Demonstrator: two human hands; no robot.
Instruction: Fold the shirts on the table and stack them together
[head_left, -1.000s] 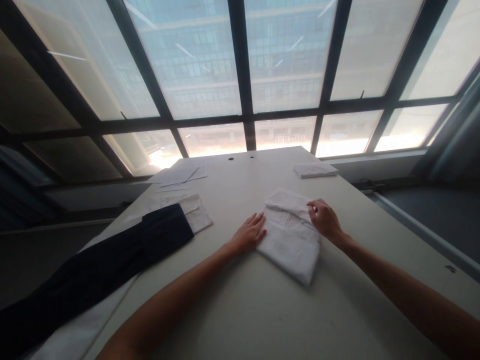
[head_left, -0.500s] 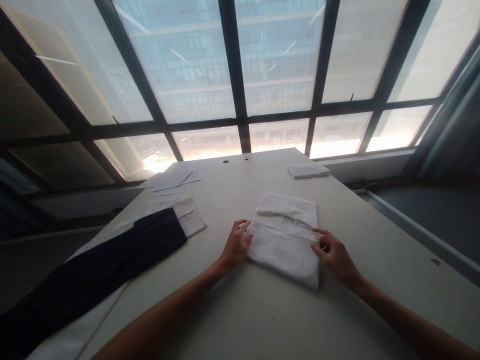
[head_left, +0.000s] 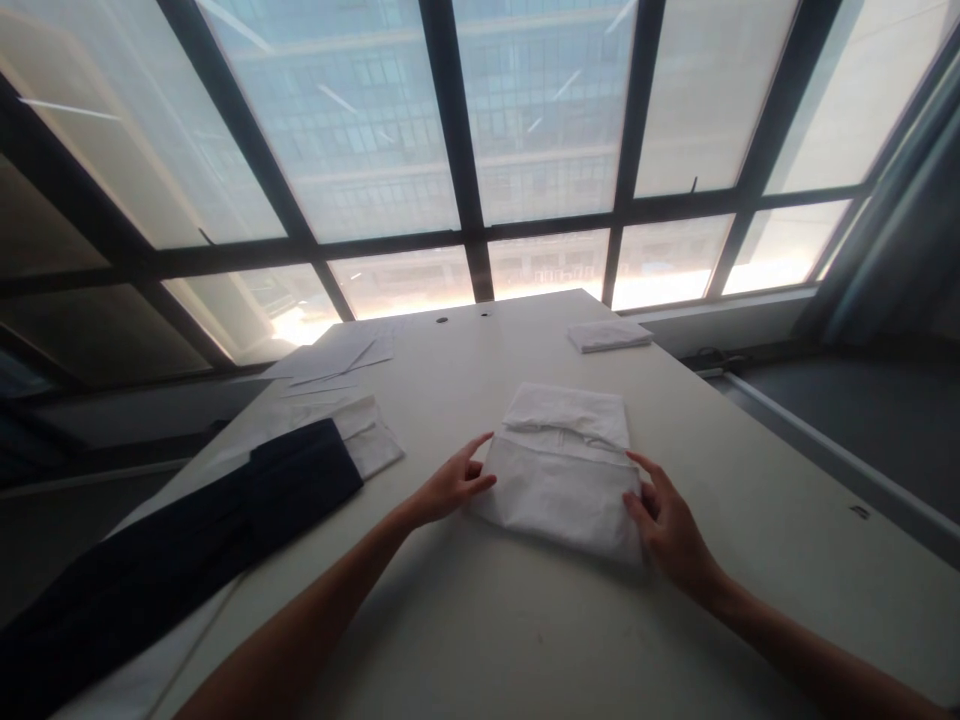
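Note:
A folded white garment (head_left: 559,490) lies on the white table in front of me, with a loose crosswise fold opening over its far part. At its left edge, my left hand (head_left: 454,482) has the thumb and bent fingers closed on the cloth while the index finger stretches along the side. My right hand (head_left: 667,525) grips the opposite edge, thumb on top and index finger at the end of the fold. Fingertips under the cloth are hidden. The near panel looks slightly raised and bulging between both hands.
The white table (head_left: 465,370) runs up to tall windows (head_left: 540,110). Dark navy cloth (head_left: 225,530) covers the left side, partly over another white folded cloth (head_left: 371,445). Paper sheets (head_left: 337,355) lie at the far left, a small folded white cloth (head_left: 609,336) at the far right.
My left hand has shifted left and its index finger has straightened. The garment's near panel has spread wider between the hands. The whole view has moved slightly.

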